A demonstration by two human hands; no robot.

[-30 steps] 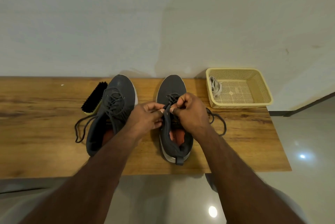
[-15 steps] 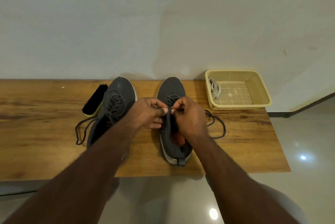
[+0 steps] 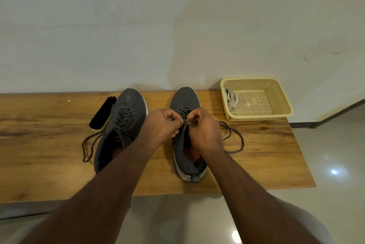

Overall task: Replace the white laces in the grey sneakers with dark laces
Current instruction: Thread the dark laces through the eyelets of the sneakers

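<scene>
Both hands, left hand (image 3: 165, 125) and right hand (image 3: 203, 127), pinch the dark lace (image 3: 233, 139) over the right sneaker (image 3: 184, 101), apparently threading upper eyelets, fingers clenched on it.

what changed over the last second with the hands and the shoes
Both hands, left hand and right hand, crept slightly toeward along the right sneaker, still pinching its dark lace. The left sneaker, brush and basket with white laces stayed put.
</scene>
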